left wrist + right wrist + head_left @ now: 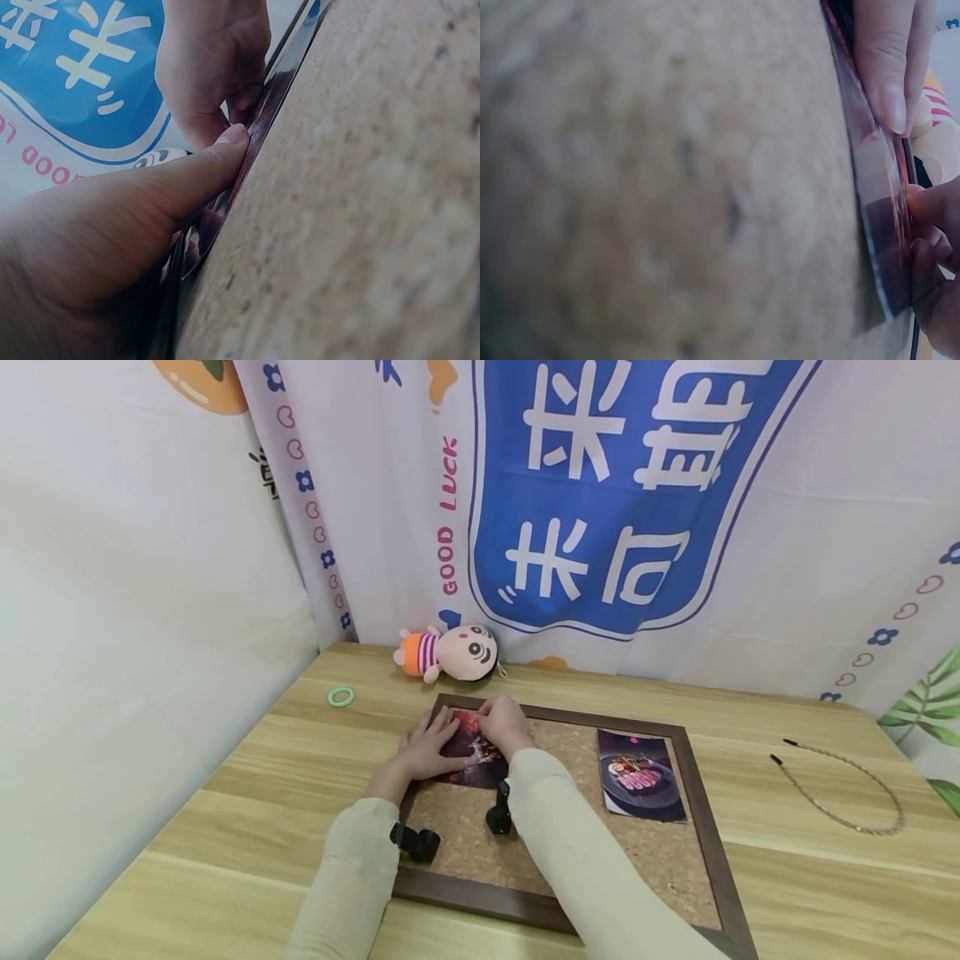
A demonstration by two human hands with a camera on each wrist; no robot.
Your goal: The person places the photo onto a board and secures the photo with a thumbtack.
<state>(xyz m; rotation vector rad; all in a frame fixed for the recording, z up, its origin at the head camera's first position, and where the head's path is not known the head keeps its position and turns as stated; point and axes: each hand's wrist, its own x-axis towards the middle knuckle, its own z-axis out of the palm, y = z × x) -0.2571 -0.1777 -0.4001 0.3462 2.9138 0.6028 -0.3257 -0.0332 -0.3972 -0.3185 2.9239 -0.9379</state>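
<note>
A dark photo print with red and orange patches (474, 756) lies in the upper left of a framed cork board (495, 852). My left hand (431, 752) rests with spread, straight fingers on the print's left side, also seen from its thumb side in the left wrist view. At the print's top edge, my right hand (504, 725) presses down with curled fingers; whether anything small is between its fingertips is hidden. The right wrist view shows the right fingers (928, 262) against the print (881, 217), whose near edge stands slightly off the cork.
A photo of a plated dish (641, 777) hangs at the board's right, a pink dot at its top. Behind the board lies a plush doll (450, 653); a green ring (341, 697) is left of it. A thin headband (847, 818) lies right on the wooden table (247, 793).
</note>
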